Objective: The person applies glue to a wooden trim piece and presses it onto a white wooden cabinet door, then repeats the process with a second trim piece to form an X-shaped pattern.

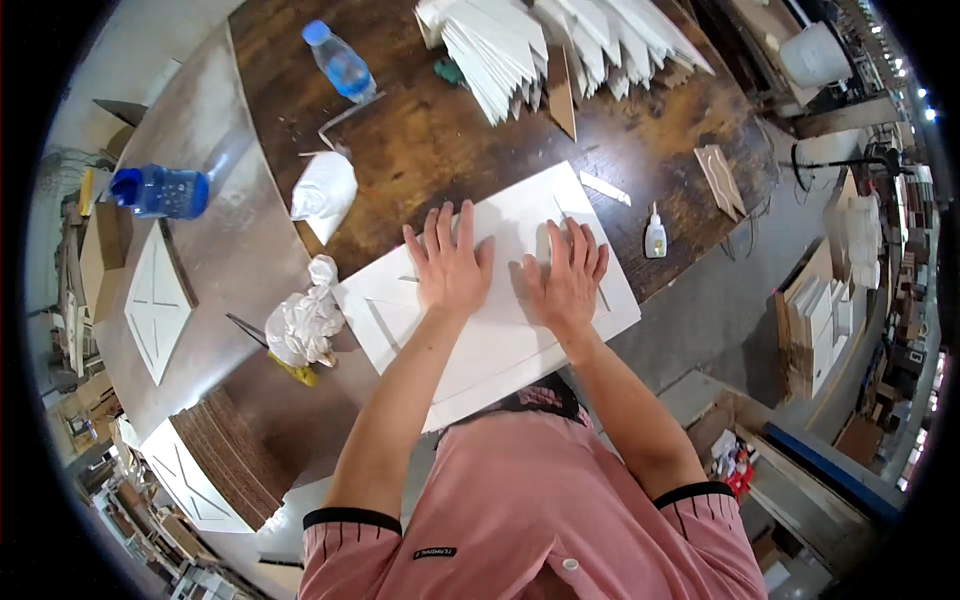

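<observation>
A white rectangular board (pixel 500 345) with thin dark slots lies tilted across the near edge of the brown table. My left hand (pixel 452 268) rests flat on its left half, fingers spread. On the right half, beside another slot, my right hand (pixel 566 282) is also laid down with fingers apart. Neither hand grips anything. Just past the board's far right corner lies a small white strip (pixel 605 188). A little white squeeze bottle (pixel 655 238) with a pointed nozzle stands to the right of it.
White triangular pieces (pixel 490 60) are heaped at the back. To the left are a blue-capped water bottle (pixel 340 65), a white bag (pixel 325 190), crumpled white material (pixel 303 322), a yellow-handled tool (pixel 300 374), a blue jug (pixel 165 193) and a stack of boards (pixel 225 450).
</observation>
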Tool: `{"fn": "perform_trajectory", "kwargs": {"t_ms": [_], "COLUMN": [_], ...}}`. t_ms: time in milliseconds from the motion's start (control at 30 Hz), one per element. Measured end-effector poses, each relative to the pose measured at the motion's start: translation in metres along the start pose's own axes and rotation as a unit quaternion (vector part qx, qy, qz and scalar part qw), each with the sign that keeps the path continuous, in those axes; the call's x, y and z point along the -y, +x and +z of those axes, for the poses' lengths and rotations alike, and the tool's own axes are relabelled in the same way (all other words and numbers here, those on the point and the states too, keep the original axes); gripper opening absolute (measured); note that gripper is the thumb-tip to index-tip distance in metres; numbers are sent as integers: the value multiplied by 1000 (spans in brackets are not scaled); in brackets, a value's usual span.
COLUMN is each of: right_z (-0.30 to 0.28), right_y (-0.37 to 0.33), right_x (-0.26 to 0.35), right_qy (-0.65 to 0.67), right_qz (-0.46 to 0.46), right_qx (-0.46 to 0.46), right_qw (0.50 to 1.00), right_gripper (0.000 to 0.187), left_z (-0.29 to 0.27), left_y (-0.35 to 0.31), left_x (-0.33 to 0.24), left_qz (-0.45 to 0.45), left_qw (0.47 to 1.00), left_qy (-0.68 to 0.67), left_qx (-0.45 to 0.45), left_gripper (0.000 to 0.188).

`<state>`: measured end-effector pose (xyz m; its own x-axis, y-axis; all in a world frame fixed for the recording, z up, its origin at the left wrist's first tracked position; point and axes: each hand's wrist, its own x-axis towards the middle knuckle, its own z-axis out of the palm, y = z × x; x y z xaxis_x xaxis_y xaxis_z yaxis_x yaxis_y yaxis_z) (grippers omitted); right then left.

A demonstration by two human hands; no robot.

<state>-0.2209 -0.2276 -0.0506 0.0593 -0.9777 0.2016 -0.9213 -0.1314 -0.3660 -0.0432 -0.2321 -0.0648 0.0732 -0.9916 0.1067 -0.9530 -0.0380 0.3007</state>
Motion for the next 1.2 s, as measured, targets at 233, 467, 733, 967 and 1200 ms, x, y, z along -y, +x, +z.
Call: {"fn": "perform_trajectory", "kwargs": {"t_ms": [233, 467, 733, 967, 1200], "right_z": [-11, -47, -42, -54, -65], "right_y": [-11, -103, -128, -93, 8], "right_x": [-14, -36, -39, -75, -188], "right_qy": [130, 24, 37, 183, 156], "right_qz": [-61, -218, -162, -70, 148], "right_qx": [-85, 135, 94, 1, -134], "right_qw": [986, 966, 982, 981, 967], "right_gripper": [55, 57, 58, 31, 32], "left_z": [-5, -42, -63, -53, -29], "left_y": [-44, -129, -131, -131, -141], "left_x": [-3, 26, 86, 82, 88], "left_qz": [104, 99, -29, -66, -166], "left_qw": [994, 987, 997, 997, 982], "left_qy": [-9, 13, 15, 7, 59], "left_qx": [21, 127, 71, 30, -64], "left_gripper": [71, 78, 72, 65, 63]}}
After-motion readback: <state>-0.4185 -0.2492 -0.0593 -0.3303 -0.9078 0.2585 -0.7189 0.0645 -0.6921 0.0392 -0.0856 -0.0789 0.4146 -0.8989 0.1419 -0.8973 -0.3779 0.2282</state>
